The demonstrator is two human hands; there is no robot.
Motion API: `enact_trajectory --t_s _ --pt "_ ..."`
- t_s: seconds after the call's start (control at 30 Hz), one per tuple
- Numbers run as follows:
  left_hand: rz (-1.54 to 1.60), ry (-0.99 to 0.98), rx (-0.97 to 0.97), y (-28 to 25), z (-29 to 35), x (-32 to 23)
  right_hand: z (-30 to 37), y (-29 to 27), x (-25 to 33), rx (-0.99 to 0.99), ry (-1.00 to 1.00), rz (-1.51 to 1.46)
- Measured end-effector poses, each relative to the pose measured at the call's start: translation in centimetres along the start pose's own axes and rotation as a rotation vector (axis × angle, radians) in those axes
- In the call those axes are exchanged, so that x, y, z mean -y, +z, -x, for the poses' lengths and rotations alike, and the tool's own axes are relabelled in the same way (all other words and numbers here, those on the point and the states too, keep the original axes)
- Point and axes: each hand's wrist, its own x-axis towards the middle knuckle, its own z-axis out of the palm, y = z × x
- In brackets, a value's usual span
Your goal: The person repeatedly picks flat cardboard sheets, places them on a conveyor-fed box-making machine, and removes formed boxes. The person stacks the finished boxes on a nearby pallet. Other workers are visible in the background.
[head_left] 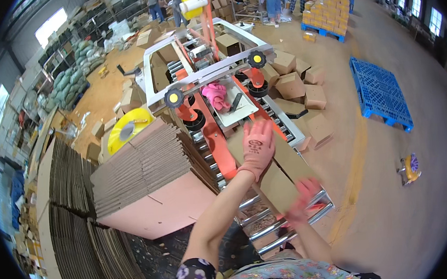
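A cardboard box [276, 187] lies on the metal roller conveyor in front of me, with a dark gap running between its top flaps. My left hand [258, 146], in a pink glove, rests on the far part of the box top with its fingers stretched out. Close to the near right end of the box is my right hand [301, 203], also in a pink glove. Motion smears its fingers, so its grip is not visible. Just past the box stands a carton sealing machine [213, 82] with orange side guides. On its white tray [234, 112] lie a pink cloth-like bundle [216, 96] and a dark tool.
Left of the conveyor stands a stack of flattened cartons [143, 167], beside a yellow tape roll [127, 131]. More flat cardboard [79, 248] leans farther left. Beyond the machine's right side are loose boxes [295, 82]. A blue pallet [381, 94] lies on the floor. Other people work farther off.
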Motion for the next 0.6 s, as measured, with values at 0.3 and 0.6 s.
enact_trajectory --t_s 0.3,0.6 --pt "-0.027 -0.599 0.321 -17.4 18.5 3.9 -8.3 15.0 16.4 0.003 -0.359 -0.636" --pt "-0.361 -0.601 0.385 -37.4 23.9 9.6 -0.7 13.8 26.7 0.451 -0.899 -0.685"
